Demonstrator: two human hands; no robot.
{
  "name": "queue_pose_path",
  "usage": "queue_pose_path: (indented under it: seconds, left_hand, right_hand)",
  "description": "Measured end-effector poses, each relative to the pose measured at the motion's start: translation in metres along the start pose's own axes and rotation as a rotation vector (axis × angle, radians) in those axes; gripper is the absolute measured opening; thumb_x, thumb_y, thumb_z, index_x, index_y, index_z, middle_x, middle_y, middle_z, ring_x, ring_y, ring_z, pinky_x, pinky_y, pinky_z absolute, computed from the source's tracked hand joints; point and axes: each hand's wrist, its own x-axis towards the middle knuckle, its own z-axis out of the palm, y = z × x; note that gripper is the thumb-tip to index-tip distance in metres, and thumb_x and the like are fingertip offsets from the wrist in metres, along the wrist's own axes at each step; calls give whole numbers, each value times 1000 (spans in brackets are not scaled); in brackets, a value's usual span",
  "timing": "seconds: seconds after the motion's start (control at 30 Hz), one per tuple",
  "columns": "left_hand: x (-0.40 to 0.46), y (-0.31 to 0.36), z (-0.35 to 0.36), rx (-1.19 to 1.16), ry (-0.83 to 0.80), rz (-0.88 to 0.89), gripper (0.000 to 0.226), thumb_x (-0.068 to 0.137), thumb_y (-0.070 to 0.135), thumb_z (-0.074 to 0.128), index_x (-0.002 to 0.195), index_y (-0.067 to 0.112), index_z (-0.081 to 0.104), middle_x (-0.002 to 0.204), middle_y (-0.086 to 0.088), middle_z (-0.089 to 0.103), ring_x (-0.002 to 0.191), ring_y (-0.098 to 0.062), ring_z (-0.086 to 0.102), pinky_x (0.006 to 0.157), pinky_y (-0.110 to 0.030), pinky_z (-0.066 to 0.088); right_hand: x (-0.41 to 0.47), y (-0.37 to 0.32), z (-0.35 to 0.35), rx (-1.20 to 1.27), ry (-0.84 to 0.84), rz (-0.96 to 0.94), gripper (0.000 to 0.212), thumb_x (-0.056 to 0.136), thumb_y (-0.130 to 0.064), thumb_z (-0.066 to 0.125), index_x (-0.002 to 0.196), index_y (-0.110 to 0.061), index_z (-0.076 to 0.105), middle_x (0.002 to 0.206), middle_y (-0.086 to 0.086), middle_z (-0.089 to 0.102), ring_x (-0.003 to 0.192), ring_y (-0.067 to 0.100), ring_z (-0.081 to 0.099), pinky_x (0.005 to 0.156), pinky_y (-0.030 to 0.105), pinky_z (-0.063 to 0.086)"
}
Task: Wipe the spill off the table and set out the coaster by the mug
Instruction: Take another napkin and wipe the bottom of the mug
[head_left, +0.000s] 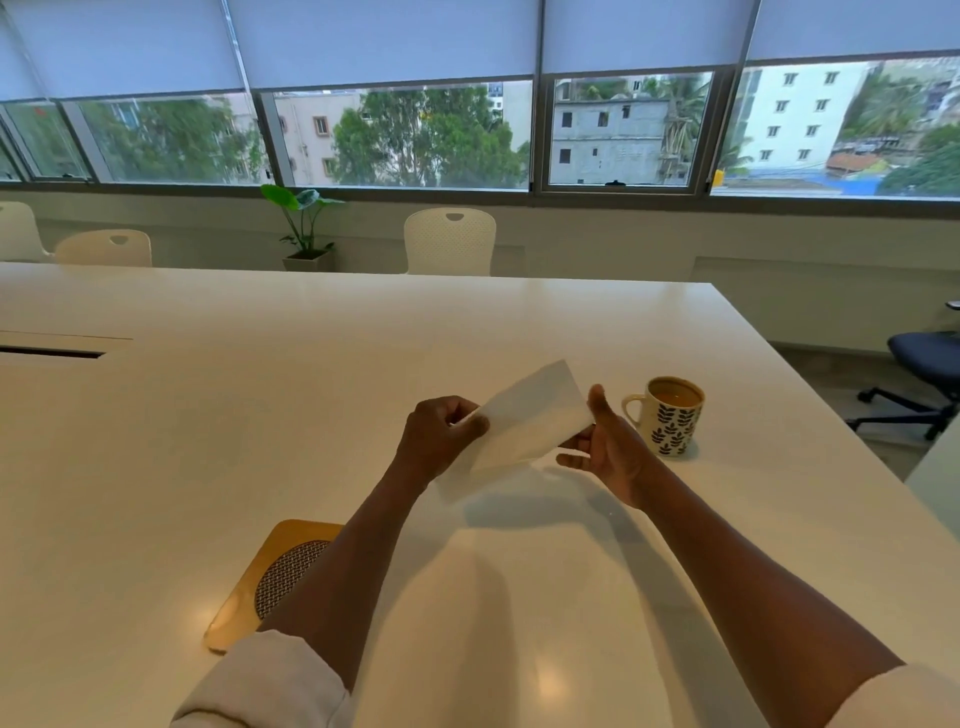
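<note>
Nearest the camera, a wooden coaster (249, 587) is seen flat on the white table (156, 441), partly hidden under the left forearm. Further right, a white paper towel (530, 415) is held above the table, pinched by the left hand (441, 436) and the right hand (605, 447). Just beside the right hand, a leaf-patterned mug (670, 415) is set upright.
</note>
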Motion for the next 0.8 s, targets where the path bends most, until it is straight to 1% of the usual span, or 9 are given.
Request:
queue_pose_path:
  seconds: [0.07,0.23,0.43,0.5,0.53,0.6,0.67,0.73,0.8]
  left_hand:
    - [0,5,9,-105,10,-17,20,71,32,72,91,26,72,81,-2,71,70,-14,62,67,-33,51]
    - [1,18,36,-241,-26,-71,34,80,18,76,112,26,67,84,-10,70,76,-20,65,71,-35,55]
    - [-1,35,73,-298,-45,-132,16,82,16,74,98,15,72,96,-7,74,88,-28,69,79,-42,58]
    - [0,40,86,-310,-56,-147,15,81,18,75,96,17,73,96,-7,74,91,-31,69,81,-46,58]
    - [1,43,93,-317,-70,-147,14,81,18,76,95,18,72,96,-7,74,92,-32,68,82,-46,57]
    - [1,50,107,-328,-105,-143,14,82,17,75,95,16,72,97,-8,74,93,-32,69,83,-46,58]
    - [2,56,123,-335,-141,-139,16,82,17,75,97,14,71,99,-8,74,93,-31,69,83,-45,59]
    - [3,61,139,-333,-163,-140,18,82,16,75,99,12,71,98,-9,74,90,-29,69,80,-41,59]
    - [5,64,153,-316,-184,-141,18,81,16,76,98,11,71,96,-9,74,87,-27,69,76,-37,58]
  right_hand:
    - [-3,5,-4,87,-10,17,108,34,-89,68,116,-18,60,113,12,71,102,28,69,77,43,57]
    - [-16,11,-10,371,-54,-56,118,36,-91,64,129,-19,55,122,14,68,112,32,65,91,54,53]
    - [-23,8,-31,510,-15,-86,113,49,-93,52,130,-15,58,123,18,66,113,35,64,89,56,53]
    - [-26,5,-36,459,35,-87,110,42,-91,61,125,-18,60,117,13,70,106,30,68,84,53,55]
    - [-29,2,-39,408,69,-87,105,40,-86,69,121,-20,60,115,10,71,103,27,70,83,52,56]
    - [-35,-1,-46,272,125,-112,73,58,-61,81,115,-21,60,114,10,71,103,27,69,85,53,56]
    - [-39,-1,-56,149,190,-142,34,79,-27,75,109,-19,60,112,11,69,107,31,65,87,55,55]
    - [-40,0,-71,62,302,-152,29,85,-12,71,112,-12,61,108,12,69,104,32,65,82,52,57]
    - [-40,-1,-86,2,379,-165,34,86,-11,71,118,-4,59,108,16,69,97,32,68,76,46,60]
